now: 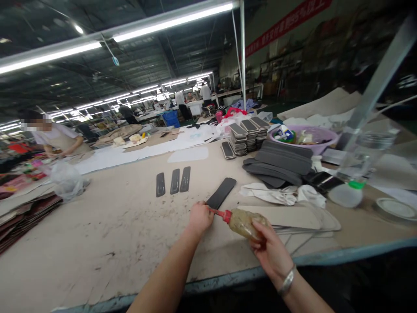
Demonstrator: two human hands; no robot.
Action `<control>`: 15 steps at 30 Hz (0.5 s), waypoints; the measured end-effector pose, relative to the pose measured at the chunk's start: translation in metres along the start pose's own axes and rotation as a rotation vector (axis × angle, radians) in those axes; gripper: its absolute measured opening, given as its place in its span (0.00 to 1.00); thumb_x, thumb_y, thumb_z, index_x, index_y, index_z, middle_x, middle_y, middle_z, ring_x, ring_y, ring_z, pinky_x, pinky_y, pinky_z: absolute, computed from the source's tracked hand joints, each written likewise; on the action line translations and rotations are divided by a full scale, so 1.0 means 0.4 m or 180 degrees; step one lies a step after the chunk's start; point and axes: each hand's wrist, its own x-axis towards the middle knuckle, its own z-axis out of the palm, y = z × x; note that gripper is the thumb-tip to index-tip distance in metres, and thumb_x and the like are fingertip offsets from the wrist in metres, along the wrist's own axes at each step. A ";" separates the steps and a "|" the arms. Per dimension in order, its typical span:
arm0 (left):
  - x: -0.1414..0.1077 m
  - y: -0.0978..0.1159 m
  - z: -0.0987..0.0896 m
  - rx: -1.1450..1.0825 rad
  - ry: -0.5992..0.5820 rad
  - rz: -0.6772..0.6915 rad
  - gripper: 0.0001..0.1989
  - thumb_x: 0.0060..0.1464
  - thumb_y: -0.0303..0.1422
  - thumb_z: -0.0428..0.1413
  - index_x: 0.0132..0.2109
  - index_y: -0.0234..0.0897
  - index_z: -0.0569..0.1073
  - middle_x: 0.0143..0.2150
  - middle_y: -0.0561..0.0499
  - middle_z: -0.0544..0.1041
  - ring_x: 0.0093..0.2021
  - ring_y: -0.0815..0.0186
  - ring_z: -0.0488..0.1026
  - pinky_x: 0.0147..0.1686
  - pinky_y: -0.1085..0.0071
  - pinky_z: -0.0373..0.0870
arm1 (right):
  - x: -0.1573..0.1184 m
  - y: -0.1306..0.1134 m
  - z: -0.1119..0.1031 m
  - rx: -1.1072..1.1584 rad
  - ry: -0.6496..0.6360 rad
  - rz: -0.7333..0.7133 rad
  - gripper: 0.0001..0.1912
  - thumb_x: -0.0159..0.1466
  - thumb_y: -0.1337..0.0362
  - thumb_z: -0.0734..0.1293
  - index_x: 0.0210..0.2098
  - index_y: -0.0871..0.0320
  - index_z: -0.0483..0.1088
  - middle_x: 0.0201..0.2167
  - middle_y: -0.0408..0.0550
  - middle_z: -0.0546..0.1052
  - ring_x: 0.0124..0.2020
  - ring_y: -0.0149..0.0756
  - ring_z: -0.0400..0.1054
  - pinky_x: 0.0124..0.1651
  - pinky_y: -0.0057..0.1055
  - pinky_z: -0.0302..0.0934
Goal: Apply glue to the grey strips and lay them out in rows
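Observation:
In my right hand (269, 245) is a squeeze bottle (246, 223) of yellowish-brown stuff that looks like glue, tilted sideways. Its red nozzle points left, the tip close to my left hand (201, 217). That hand is closed at the near end of a long dark grey strip (224, 191), which lies slantwise on the table; the fingertips are partly hidden. Beyond it, to the left, lie three small dark grey pieces (175, 181) with shiny wet streaks on them.
Dark grey strips (282, 158) are piled at the right, behind white cloth (270, 192) and pale flat panels (293, 216). Stacks of edged pieces (239, 141) and a purple basin (321, 135) stand farther back. A plastic bag (67, 180) lies left, near another person (61, 139).

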 end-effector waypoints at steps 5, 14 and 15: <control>-0.007 0.023 -0.042 0.0365 0.0199 -0.0028 0.09 0.52 0.29 0.49 0.31 0.31 0.73 0.33 0.44 0.73 0.37 0.62 0.69 0.41 0.66 0.64 | 0.003 -0.001 -0.016 -0.0217 0.0002 -0.0020 0.19 0.46 0.62 0.76 0.36 0.53 0.70 0.33 0.40 0.69 0.21 0.23 0.54 0.14 0.16 0.50; -0.290 -0.016 -0.151 0.0557 0.0728 0.0014 0.09 0.58 0.32 0.44 0.33 0.39 0.67 0.35 0.50 0.71 0.35 0.66 0.68 0.35 0.70 0.63 | 0.034 0.006 -0.061 -0.0623 0.0048 -0.0002 0.17 0.46 0.57 0.74 0.35 0.51 0.72 0.37 0.43 0.70 0.21 0.28 0.58 0.12 0.22 0.55; -0.334 -0.021 -0.137 0.0526 0.0677 0.0033 0.08 0.57 0.31 0.45 0.33 0.39 0.67 0.34 0.50 0.71 0.34 0.66 0.68 0.33 0.70 0.62 | 0.033 0.010 -0.060 -0.0623 0.0035 0.0033 0.17 0.45 0.57 0.74 0.35 0.51 0.73 0.37 0.43 0.70 0.21 0.27 0.57 0.12 0.22 0.55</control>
